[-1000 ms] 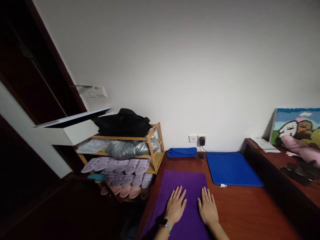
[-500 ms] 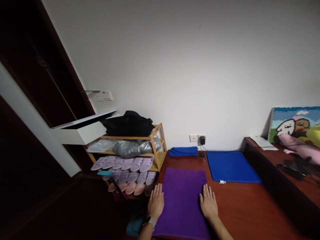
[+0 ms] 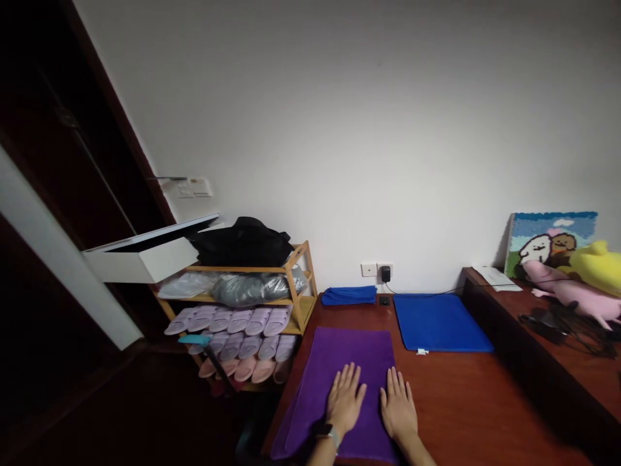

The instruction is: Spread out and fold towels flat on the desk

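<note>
And there's the wooden rack (image 3: 306, 312), a black bag (image 3: 242, 244) slumped beside a white box (image 3: 167, 259), slippers (image 3: 240, 321) lined up below! Over right, a pink plush (image 3: 565, 288) lies before a colourful picture (image 3: 538, 247).

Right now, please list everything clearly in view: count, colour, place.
Desk: one, brown, below hands
Spread cloth: at least one, purple, desk
Flat cloth: one, blue, desk back
Folded cloth: one, blue, by wall
Plug: one, black, wall
Rack: one, tan, left
Slippers: many, lilac and pink, rack
Bag: one, black, rack top
Box: one, white, beside bag
Toys: two, pink and yellow, far right
Picture: one, multicoloured, behind toys
Left hand: one, on spread cloth
Right hand: one, over cloth's right edge
</note>
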Tool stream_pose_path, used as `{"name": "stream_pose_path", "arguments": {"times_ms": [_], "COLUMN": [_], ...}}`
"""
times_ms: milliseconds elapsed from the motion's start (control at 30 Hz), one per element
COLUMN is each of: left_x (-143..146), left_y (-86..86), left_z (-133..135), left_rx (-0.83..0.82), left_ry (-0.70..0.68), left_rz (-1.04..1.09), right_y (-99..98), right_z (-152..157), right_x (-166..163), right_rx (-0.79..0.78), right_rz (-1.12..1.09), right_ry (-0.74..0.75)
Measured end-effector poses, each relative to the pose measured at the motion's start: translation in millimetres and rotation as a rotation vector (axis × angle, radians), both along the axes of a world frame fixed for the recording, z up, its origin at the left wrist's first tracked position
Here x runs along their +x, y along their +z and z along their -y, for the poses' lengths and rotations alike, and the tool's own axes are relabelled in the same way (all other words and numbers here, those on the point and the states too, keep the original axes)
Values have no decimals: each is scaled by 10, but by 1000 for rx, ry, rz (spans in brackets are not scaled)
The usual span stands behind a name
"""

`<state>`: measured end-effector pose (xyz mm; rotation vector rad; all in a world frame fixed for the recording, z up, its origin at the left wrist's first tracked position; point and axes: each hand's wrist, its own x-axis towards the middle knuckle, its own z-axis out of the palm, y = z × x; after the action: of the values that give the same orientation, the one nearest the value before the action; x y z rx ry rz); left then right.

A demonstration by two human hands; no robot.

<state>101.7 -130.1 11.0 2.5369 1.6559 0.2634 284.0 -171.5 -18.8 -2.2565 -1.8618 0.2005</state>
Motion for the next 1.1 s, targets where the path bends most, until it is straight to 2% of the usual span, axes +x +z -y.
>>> {"name": "stream_pose_path", "arguments": {"times_ms": [133,233,300,367,467,533,667,767,833,933,1100], "left_x": [-963,-1452,-1586,-1583,-1356,-1054,-202,325,446,195,-881], "left_y": [29,-25,-90,-141,-136,-71,70,57,7,-51,-36], "left_z": [-85,-64,-13,59,195,287,415,435,408,311,104], "left_rx": [5,1,24,90,223,250,181,82,17,-10,14], "left_ry": [316,363,353,336,248,113,-198,-207,-166,-66,254], "left_rz": [-119,-159,-160,-141,-68,-17,51,73,72,45,-81], "right_y": [50,153,208,213,117,35,-2,51,75,85,97], "right_z": [9,34,85,181,383,508,632,634,623,614,636], "right_x": [-6,-8,-24,-61,-146,-199,-239,-232,-229,-230,-216], "right_rx": [-3,-21,-41,-22,41,50,37,3,-6,16,-7], "right_rz": [-7,-16,-7,-6,-39,-52,-43,-32,-33,-45,-37], "right_ry": [-4,-2,-7,-11,-10,-3,1,55,60,-2,-7]}}
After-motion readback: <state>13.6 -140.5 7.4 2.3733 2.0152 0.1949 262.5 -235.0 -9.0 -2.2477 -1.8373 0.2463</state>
